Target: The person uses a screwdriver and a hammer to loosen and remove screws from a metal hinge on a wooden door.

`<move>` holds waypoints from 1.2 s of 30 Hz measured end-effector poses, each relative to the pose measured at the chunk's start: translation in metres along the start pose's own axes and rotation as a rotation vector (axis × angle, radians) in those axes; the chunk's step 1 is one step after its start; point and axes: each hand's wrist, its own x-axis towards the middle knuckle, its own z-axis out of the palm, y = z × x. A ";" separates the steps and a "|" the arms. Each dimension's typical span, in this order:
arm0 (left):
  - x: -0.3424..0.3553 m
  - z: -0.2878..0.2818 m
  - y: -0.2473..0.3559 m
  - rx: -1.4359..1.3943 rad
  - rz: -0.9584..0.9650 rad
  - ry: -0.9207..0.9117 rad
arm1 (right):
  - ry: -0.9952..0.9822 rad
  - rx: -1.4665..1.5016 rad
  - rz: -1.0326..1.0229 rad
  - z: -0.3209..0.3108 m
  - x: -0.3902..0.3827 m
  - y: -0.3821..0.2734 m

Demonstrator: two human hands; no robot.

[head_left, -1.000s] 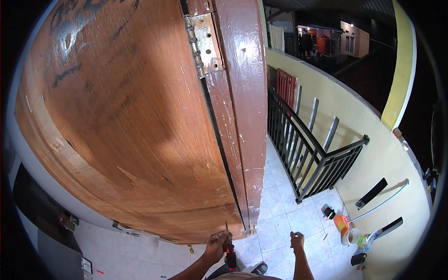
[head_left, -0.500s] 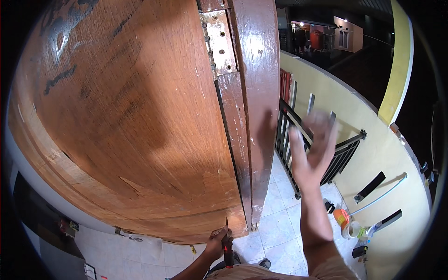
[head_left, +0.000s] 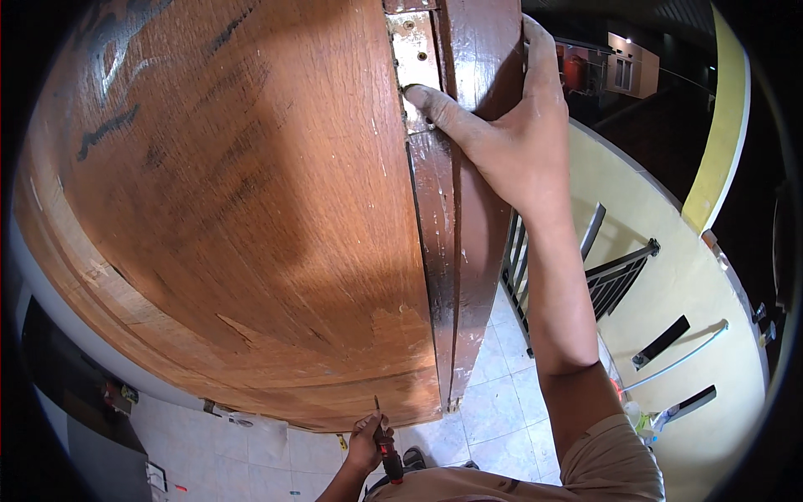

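Observation:
My right hand (head_left: 527,155) grips the brown door frame (head_left: 483,50). Its thumb presses on the metal hinge (head_left: 416,42), and its fingers reach round the frame's outer edge. Screw holes show in the hinge plate, which is speckled and worn; the thumb covers its lower part. Low in front of me, my left hand (head_left: 363,448) is closed round a screwdriver (head_left: 390,462) with a red and black handle, its tip upward. The wooden door (head_left: 251,217), scuffed and marked with dark strokes, fills the left and middle of the view.
A black metal railing (head_left: 623,276) and a cream wall (head_left: 694,284) with slots stand to the right. Small items, including a clear plastic piece (head_left: 665,418), lie by the wall's foot. Pale tiles (head_left: 489,410) cover the floor. Beyond the wall is a lit house (head_left: 631,67).
My right hand has moved up and left from the air beside the railing onto the frame and hinge. The screwdriver in my left hand has shifted slightly left and tilted.

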 end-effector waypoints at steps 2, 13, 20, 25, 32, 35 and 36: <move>-0.005 0.004 0.003 -0.005 -0.002 0.025 | -0.051 0.118 0.065 0.004 0.000 -0.004; -0.023 0.013 -0.003 -0.031 -0.011 0.074 | 0.006 0.090 -0.040 -0.016 -0.048 0.028; -0.034 0.074 0.017 0.011 0.047 -0.068 | 0.047 0.145 0.638 -0.094 -0.297 0.011; -0.032 0.159 0.069 0.261 0.234 -0.282 | -0.192 0.442 1.270 -0.140 -0.371 -0.073; -0.044 0.280 0.144 0.134 0.757 -0.459 | -0.410 0.742 1.138 -0.148 -0.216 -0.129; -0.053 0.314 0.171 0.030 0.800 -0.471 | -0.411 0.517 0.957 -0.139 -0.159 -0.132; -0.063 0.325 0.182 -0.071 0.812 -0.460 | -0.426 0.414 0.830 -0.136 -0.144 -0.132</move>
